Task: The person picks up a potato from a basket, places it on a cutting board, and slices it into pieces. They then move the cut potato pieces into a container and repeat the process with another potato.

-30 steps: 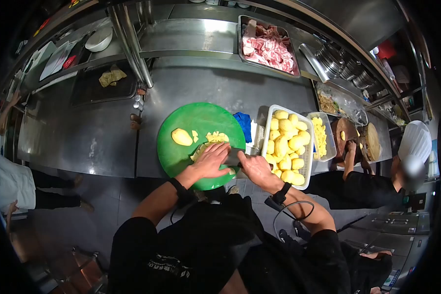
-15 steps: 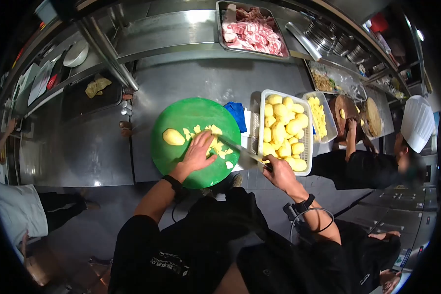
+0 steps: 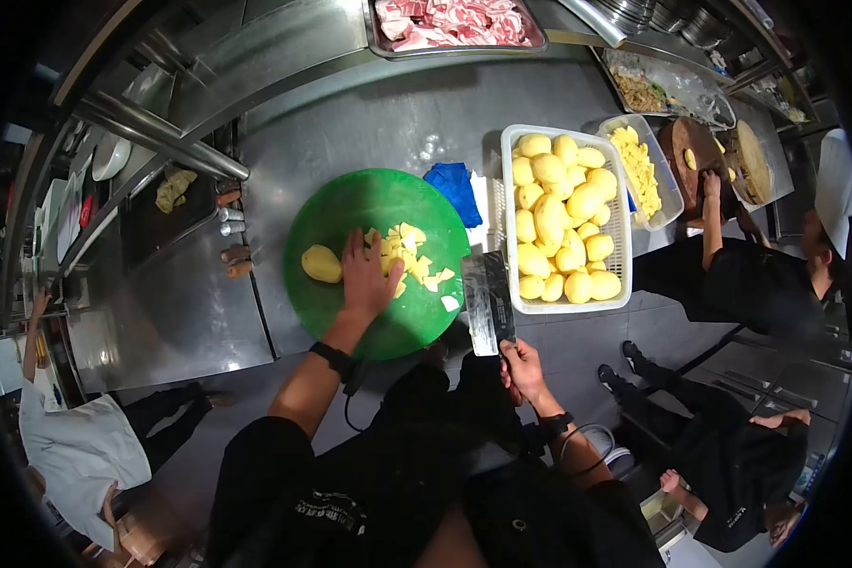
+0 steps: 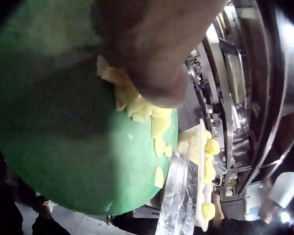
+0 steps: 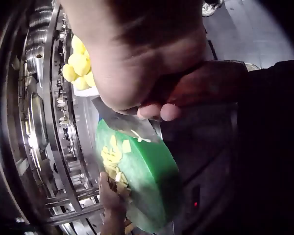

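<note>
In the head view my left hand lies with extended fingers at the left side of a heap of cut potato pieces, over a round green cutting board. A peeled potato sits left of that hand. My right hand grips the brown handle of a cleaver, off the board's right front edge. The cleaver's broad blade points away from me, with a small pale scrap stuck on it in the right wrist view. A few pieces lie loose near the board's right edge.
Right of the board stands a white basket of peeled potatoes, beside a clear tub of cut pieces. A blue cloth lies between board and basket. A meat tray rests on the shelf. Another person works at the right.
The cleaver has left the board, swinging right and toward me in my right hand. My left hand has shifted from on top of the pieces to their left side; the pieces are more spread out.
</note>
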`<act>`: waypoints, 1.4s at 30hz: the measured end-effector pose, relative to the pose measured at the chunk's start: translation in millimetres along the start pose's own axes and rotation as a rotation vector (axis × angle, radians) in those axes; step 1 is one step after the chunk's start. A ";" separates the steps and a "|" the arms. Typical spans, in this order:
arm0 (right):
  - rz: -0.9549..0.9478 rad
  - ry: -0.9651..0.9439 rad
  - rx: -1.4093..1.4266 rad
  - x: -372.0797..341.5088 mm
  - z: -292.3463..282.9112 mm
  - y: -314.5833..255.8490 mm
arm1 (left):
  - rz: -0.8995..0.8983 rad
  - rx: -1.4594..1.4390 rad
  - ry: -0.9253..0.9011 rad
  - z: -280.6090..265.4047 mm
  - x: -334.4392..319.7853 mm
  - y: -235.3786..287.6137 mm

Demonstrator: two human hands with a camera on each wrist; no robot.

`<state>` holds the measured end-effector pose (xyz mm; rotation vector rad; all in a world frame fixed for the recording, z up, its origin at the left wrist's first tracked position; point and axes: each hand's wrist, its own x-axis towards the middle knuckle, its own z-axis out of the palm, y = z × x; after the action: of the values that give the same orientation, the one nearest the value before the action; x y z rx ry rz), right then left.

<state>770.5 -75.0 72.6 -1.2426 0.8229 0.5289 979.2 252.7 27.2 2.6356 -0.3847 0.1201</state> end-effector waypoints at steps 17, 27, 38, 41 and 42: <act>-0.135 -0.191 -0.008 59.7 107.4 22.5 | 0.063 -0.059 0.101 -0.2 -23.2 30.2; -0.127 -0.213 -0.144 61.6 99.1 8.8 | -0.010 -0.032 0.123 8.8 -32.7 31.5; -0.183 -0.075 -0.074 76.0 63.5 -21.9 | -0.031 -0.106 0.165 1.9 -29.7 32.4; -0.157 -0.088 -0.096 82.8 65.2 -39.0 | -0.022 -0.159 0.166 0.3 -22.5 28.1; -0.153 -0.107 -0.121 87.3 63.2 -42.1 | -0.009 -0.185 0.162 -0.9 -13.7 25.2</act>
<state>871.6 -32.2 36.1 -1.3640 0.6077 0.5227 958.7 235.2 37.0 2.4246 -0.3128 0.2790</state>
